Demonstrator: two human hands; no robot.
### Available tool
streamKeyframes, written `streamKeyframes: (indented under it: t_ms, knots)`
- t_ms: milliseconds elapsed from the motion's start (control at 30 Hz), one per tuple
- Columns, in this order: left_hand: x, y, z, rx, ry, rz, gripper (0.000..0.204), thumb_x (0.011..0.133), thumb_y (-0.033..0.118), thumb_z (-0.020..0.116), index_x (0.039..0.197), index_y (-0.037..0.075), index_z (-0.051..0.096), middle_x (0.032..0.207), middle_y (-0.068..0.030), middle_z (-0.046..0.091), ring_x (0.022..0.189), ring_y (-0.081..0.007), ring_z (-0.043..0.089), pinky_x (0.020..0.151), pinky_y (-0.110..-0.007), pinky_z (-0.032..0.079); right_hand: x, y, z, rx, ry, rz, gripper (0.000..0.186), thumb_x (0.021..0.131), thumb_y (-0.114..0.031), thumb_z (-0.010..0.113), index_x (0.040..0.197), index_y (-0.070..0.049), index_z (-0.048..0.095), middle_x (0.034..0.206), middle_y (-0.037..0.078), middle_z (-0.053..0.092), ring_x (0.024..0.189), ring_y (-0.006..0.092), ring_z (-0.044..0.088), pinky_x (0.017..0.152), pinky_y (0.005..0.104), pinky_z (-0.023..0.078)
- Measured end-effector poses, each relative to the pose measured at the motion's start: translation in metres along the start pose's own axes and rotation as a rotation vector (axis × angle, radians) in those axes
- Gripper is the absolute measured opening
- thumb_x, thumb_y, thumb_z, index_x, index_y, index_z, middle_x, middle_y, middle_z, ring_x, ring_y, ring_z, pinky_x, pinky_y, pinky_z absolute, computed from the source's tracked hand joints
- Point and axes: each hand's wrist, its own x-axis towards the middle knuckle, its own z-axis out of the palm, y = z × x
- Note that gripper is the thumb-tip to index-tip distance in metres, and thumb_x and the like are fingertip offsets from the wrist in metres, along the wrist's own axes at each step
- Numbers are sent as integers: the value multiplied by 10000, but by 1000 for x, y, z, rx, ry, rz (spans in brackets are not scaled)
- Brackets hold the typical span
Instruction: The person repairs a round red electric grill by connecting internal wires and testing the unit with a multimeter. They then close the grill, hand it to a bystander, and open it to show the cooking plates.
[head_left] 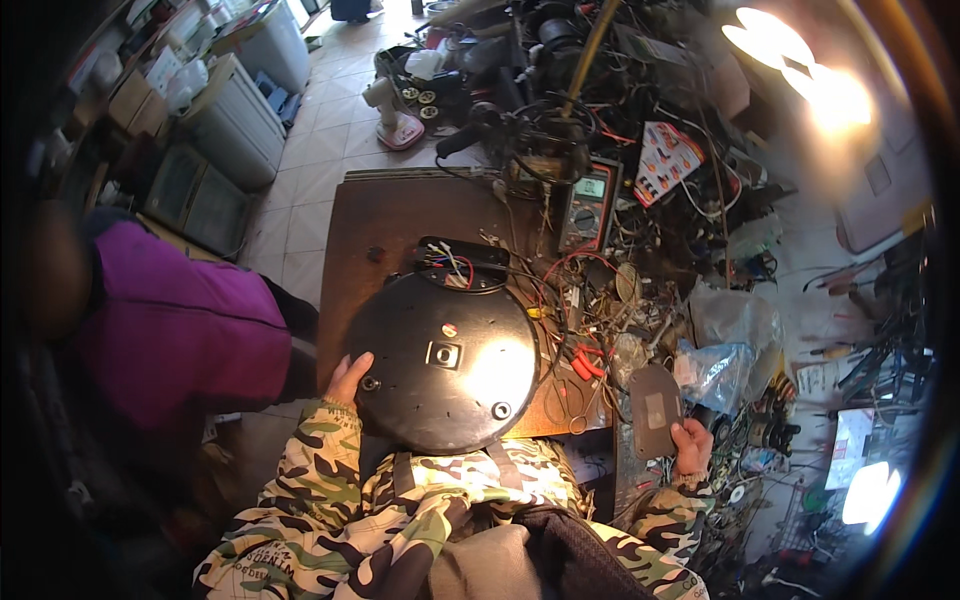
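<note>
A round black appliance base (420, 330) lies on the near part of the wooden table, its underside up, with a small square fitting in the middle. Coloured wires (457, 268) stick out of an opening at its far end. My left hand (349, 379) grips its near left rim, thumb on top and the other fingers mostly hidden. Off to the right, my right hand (692, 446) is closed on the lower edge of a flat, dark, oblong cover plate (655, 405), held above the cluttered side of the bench. The plate is apart from the base.
On the table (375, 215), a multimeter (590, 205) stands at the far right, and red-handled pliers (587, 362) lie among tangled wires and parts. Plastic bags (715, 370) sit further right. A person in a purple top (190, 325) is close at left.
</note>
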Motion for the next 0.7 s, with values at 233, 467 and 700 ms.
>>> streamKeyframes:
  t_ms: [233, 467, 700]
  knots:
    - [10, 40, 38, 566, 231, 534, 573, 921, 264, 777, 1338, -78, 583, 1248, -197, 685, 1116, -248, 667, 994, -369, 521, 33, -98, 191, 339, -266, 17, 298, 856, -108, 812, 1077, 73, 726, 936, 68, 735, 800, 138, 649, 743, 289, 525]
    - [-15, 30, 138, 170, -237, 219, 476, 972, 225, 739, 1331, -42, 579, 1194, -150, 704, 1075, -161, 657, 950, -321, 534, -11, -164, 345, 497, -455, 182, 163, 871, -26, 782, 944, -3, 638, 700, -33, 559, 593, 56, 467, 567, 216, 406]
    - [9, 53, 114, 331, -366, 250, 282, 953, 136, 705, 1166, -42, 660, 989, -58, 716, 932, -72, 608, 846, -297, 528, 37, -151, 356, 131, -655, -68, 310, 987, -181, 729, 1183, 38, 631, 940, 61, 694, 787, 146, 657, 724, 283, 552]
